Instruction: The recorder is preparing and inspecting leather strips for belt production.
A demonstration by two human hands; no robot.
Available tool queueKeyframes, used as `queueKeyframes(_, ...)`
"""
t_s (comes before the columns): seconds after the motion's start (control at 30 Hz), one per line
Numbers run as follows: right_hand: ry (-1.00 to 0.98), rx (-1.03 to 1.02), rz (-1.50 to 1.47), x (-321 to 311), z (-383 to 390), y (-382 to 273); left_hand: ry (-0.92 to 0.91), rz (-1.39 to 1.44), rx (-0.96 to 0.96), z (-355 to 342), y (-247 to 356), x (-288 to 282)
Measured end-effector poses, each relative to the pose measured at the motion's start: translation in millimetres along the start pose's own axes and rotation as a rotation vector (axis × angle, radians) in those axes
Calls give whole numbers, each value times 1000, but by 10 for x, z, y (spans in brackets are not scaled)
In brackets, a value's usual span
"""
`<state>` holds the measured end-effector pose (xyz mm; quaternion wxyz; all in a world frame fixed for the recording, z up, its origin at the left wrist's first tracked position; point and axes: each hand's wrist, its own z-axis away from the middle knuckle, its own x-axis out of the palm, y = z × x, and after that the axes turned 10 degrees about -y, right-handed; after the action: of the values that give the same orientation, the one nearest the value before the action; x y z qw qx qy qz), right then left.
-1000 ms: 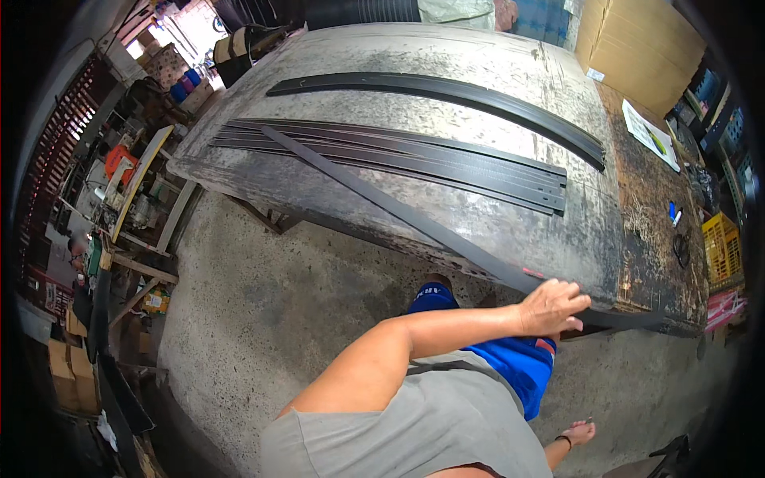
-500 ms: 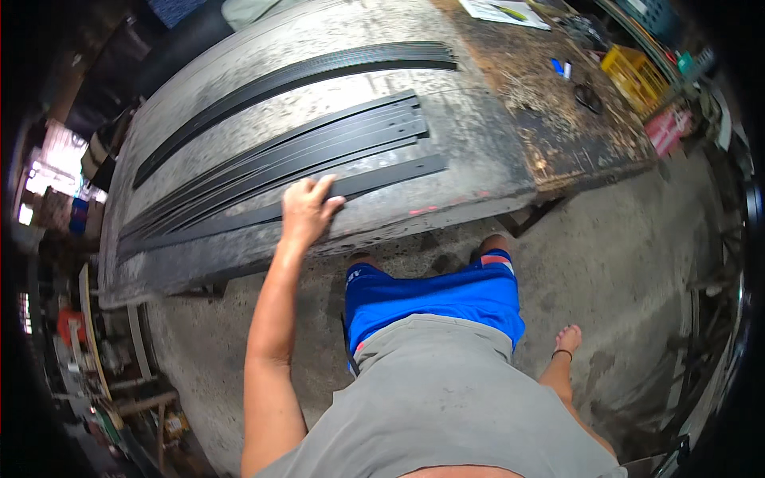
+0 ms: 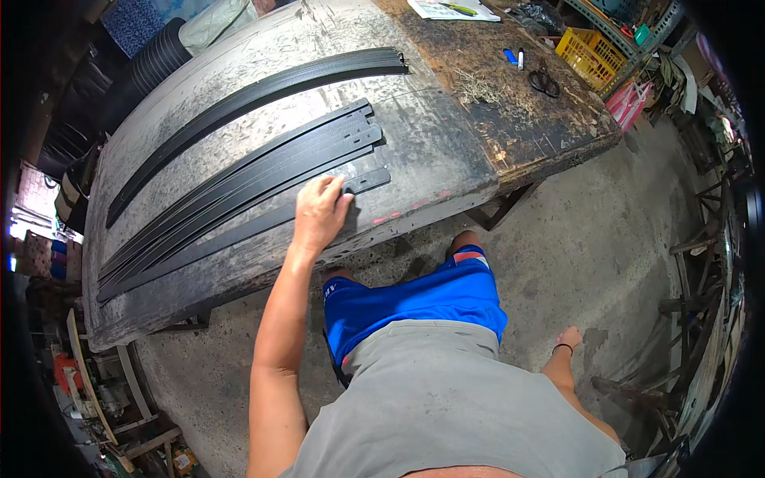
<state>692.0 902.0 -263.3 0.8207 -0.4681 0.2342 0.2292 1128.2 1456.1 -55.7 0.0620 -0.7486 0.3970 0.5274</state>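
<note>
My left hand is over the nearest black flat strip, close to its rounded right end, with fingers and thumb closed on it. The strip lies along the table's front edge and has a hole near that end. Just beyond it, several similar black strips lie fanned together, with small holes in their right ends. A thicker curved stack of black strips rests farther back. My right hand, with a dark band at the wrist, hangs beside my body over the floor, apart from the table; its fingers look loose and hold nothing.
The worn grey table joins a brown wooden board at the right. On the board are dark-handled scissors, a blue marker and papers. A yellow crate stands beyond. Racks line the floor's right side.
The view has shifted, so the table and strips appear farther left. My left hand is now nearer the right end of the front strip. My right hand still hangs at my side.
</note>
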Motion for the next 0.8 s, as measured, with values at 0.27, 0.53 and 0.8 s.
queueKeyframes(0.27,-17,-236,-523,-60,-462,-293,-166,-86,-38,-131,318,46)
queueKeyframes(0.53,-375,-569,-757,613,578,-2172,-24,108,11,-338,443,305)
queueKeyframes(0.8,-1174,-973,-579,1883,3399,-3015,-3,-73,-31,-356,432,494)
